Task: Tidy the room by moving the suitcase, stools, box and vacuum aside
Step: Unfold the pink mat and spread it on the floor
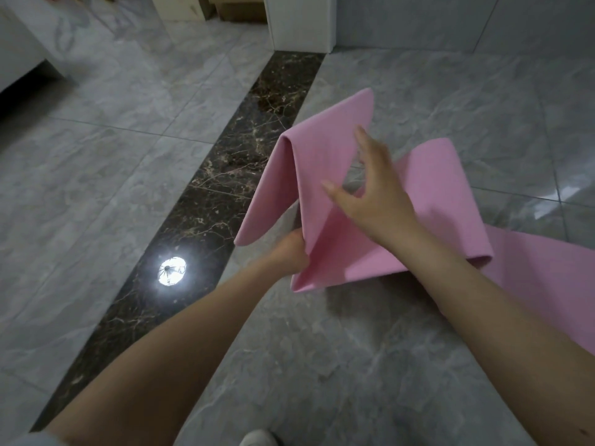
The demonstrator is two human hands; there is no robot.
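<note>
1. Left hand (pixel 291 252) grips the near lower edge of a pink mat (pixel 325 175), fingers curled round a fold.
2. Right hand (pixel 370 201) is over the mat's middle, fingers spread wide and holding nothing; whether the palm touches the mat I can't tell.
3. Mat is half folded, standing in loose peaks on the grey tiled floor (pixel 128 156); its tail runs off to the right along the floor.
4. None of the task's things, suitcase, stools, box or vacuum, is in view. A cardboard shape shows at the top edge, too cropped to call.
5. Step in hand looks like folding the mat out of the way.
6. To do it well: keep the left-hand pinch as anchor, flatten each fold with the right palm, line edges up before pressing, pull the tail in last.
</note>
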